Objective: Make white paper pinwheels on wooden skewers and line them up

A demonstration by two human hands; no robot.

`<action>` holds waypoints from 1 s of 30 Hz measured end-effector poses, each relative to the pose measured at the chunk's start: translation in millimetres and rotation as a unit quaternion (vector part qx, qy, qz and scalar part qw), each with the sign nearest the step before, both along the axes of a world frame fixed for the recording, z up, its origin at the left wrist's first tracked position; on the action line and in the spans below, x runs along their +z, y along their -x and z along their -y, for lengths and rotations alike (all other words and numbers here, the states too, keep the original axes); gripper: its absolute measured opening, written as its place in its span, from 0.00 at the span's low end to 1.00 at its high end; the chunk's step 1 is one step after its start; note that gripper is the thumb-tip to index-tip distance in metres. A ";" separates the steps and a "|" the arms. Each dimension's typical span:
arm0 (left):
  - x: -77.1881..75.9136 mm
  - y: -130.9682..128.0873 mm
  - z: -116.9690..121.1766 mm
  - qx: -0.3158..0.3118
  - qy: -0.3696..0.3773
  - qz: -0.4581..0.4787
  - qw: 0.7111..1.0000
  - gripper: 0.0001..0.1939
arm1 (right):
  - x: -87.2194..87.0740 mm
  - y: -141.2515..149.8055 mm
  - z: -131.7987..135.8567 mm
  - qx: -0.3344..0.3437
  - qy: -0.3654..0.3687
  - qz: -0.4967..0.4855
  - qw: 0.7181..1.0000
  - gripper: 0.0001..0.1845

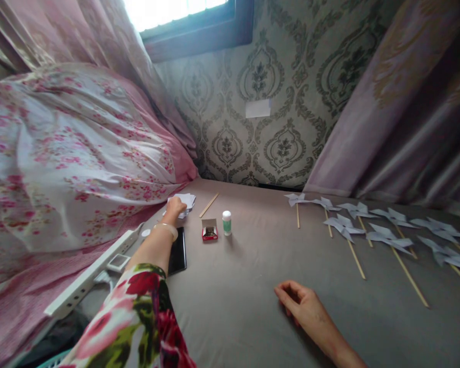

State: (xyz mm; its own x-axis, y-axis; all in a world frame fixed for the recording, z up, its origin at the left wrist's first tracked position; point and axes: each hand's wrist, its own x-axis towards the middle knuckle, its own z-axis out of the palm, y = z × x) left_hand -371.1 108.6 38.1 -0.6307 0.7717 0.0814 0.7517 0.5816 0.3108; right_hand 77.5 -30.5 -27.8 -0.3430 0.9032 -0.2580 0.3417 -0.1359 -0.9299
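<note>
My left hand [176, 207] is stretched out to the stack of white paper pieces [188, 200], its fingers closed at the near edge of the sheets. A pale bangle circles that wrist. My right hand [297, 301] hovers over or rests on the grey sheet, fingers loosely curled, thumb near the index finger, nothing seen in it. Beside the paper lies a thin wooden stick [209, 205]. Closer in are a small red box [209, 233] with its flap up and small dark bits inside, and a white-capped bottle [227, 223] with a green label. A dark phone or tablet [179, 250] lies beside my left forearm.
Several white paper pinwheels [387, 236] on wooden sticks lie to the right. At left run a white power strip [92, 273] with a plug and a heap of floral bedding [80, 153]. A patterned wall [230, 122] and a curtain [360, 122] bound the far side.
</note>
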 end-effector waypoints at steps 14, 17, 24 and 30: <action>10.3 13.9 -24.4 0.012 0.105 -0.059 0.993 0.21 | 7.0 0.5 -0.7 -0.006 0.027 0.010 1.000 0.22; 11.7 13.2 -25.9 0.010 0.110 -0.070 0.991 0.22 | 4.8 0.2 -0.8 -0.007 0.027 0.012 1.000 0.22; 10.4 8.6 -25.7 0.013 0.090 -0.081 0.993 0.23 | 4.8 1.6 -2.9 -0.016 0.036 0.015 0.999 0.21; 9.7 6.7 -22.1 0.046 0.064 -0.054 0.995 0.20 | 4.0 2.5 -3.2 -0.022 0.033 0.004 0.999 0.21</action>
